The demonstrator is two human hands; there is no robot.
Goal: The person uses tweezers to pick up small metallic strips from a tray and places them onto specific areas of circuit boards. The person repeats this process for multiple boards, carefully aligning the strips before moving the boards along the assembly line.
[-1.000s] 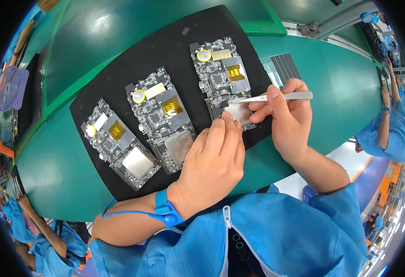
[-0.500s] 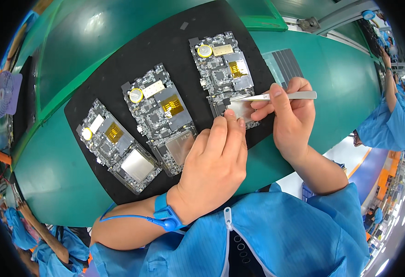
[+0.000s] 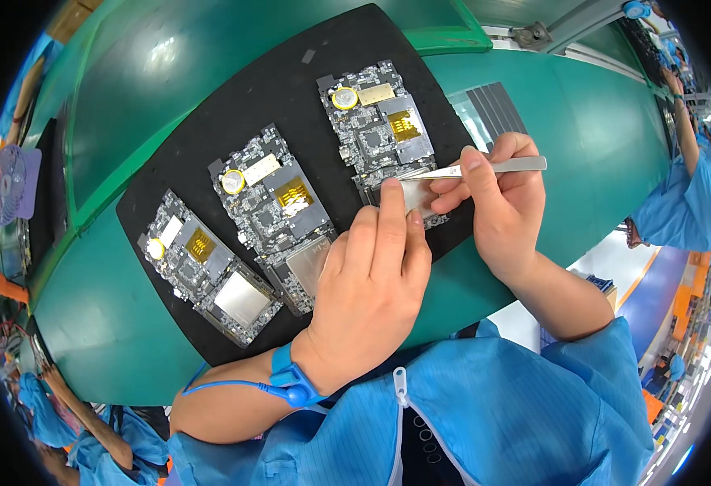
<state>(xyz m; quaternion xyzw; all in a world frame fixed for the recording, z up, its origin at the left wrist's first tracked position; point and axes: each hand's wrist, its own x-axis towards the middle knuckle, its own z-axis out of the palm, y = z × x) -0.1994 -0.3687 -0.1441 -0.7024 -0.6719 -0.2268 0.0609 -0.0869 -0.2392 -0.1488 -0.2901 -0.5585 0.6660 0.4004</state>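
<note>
My right hand pinches silver tweezers between thumb and fingers. Their tips reach the lower part of the far-right circuit board, beside a silver metal shield. My left hand rests over the same spot with its fingers stretched forward, the index fingertip pressing close to the tweezer tips. Whatever small part lies under that fingertip is hidden. A second board lies left of it, its lower end partly covered by my left hand. The third board lies farthest left. All carry a round yellow-rimmed cell and amber tape.
The boards lie on a black mat on a green worktop. Dark grey strips lie right of the mat. A blue wrist strap with a cord circles my left wrist. People in blue work on both sides; a purple fan stands left.
My left index finger has moved slightly forward, onto the place by the tweezer tips. The right hand keeps its hold on the tweezers. The whole view has shifted a little.
</note>
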